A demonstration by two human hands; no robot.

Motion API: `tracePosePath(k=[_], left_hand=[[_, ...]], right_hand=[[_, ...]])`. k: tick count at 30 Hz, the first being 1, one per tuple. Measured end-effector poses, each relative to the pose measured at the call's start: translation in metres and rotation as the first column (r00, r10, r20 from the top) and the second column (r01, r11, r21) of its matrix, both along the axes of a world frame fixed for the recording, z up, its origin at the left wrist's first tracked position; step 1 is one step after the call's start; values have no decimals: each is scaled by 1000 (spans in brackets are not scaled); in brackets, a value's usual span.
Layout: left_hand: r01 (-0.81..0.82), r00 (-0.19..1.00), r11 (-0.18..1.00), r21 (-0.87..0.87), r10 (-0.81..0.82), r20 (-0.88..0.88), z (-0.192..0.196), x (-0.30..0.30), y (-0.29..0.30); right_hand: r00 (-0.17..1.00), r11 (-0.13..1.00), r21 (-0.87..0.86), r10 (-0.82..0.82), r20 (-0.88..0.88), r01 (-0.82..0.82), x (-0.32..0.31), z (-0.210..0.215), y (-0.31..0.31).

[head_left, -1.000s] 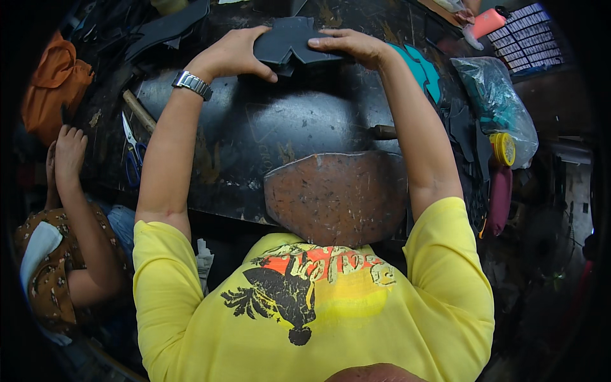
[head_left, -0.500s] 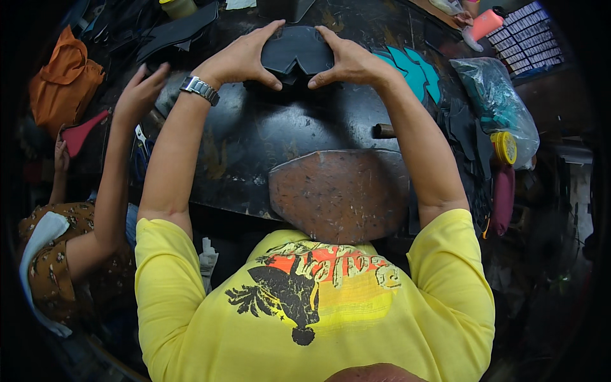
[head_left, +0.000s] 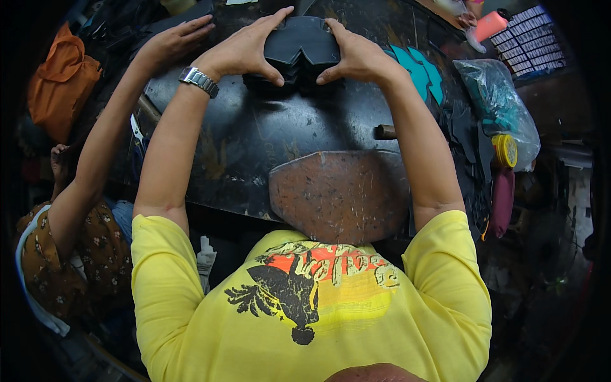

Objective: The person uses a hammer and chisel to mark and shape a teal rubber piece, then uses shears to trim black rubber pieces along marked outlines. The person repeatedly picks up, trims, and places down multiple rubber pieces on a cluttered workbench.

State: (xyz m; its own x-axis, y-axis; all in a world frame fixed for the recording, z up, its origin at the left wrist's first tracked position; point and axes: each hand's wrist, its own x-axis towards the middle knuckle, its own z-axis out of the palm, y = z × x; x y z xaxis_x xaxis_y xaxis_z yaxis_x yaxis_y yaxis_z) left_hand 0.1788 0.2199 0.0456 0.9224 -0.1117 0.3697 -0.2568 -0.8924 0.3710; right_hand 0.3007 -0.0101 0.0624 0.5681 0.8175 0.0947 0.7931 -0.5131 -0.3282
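Observation:
A stack of black cut pieces (head_left: 301, 41) with a V-shaped notch in its near edge stands at the far middle of the dark worktable (head_left: 248, 149). My left hand (head_left: 249, 52) is curved round its left side, thumb by the near edge and fingers toward the far corner. On the opposite side my right hand (head_left: 356, 56) clasps it in the same way. The lower layers of the stack lie in shadow, so where it meets the table is hard to see. A brown board with angled sides (head_left: 338, 196) lies at the near edge, in front of my body.
From the left a co-worker's arm (head_left: 108, 137) reaches in beside my left forearm, near scissors (head_left: 136, 130). Teal cut pieces (head_left: 417, 73), black pieces (head_left: 468, 130), a plastic bag (head_left: 499, 105) and a yellow-lidded container (head_left: 505, 151) are at right. A short dark cylinder (head_left: 384, 132) lies near my right forearm.
The stack and both my hands have shifted slightly away from me. The co-worker's hand has reached farther across to the black pieces at upper left; the pink piece at left no longer shows.

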Motion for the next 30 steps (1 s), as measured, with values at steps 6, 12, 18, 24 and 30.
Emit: tracePosePath(k=[6, 12, 18, 24, 30], left_hand=[[-76, 970, 994, -82, 55, -237, 6, 4, -1], [-94, 969, 991, -96, 69, -236, 0, 7, 6], [-243, 953, 949, -203, 272, 131, 22, -2, -36], [-154, 908, 945, -289, 250, 335, 55, -31, -63], [130, 990, 866, -483, -84, 116, 19, -82, -129]], right_hand=[[996, 996, -91, -5, -86, -3, 8, 5, 5], [952, 995, -65, 50, -302, -73, 23, 6, 10], [976, 996, -17, 86, -202, -91, 27, -6, 8], [1000, 933, 359, 1, 30, -12, 24, -19, -33], [886, 831, 308, -421, -196, 463, 96, -36, -128]])
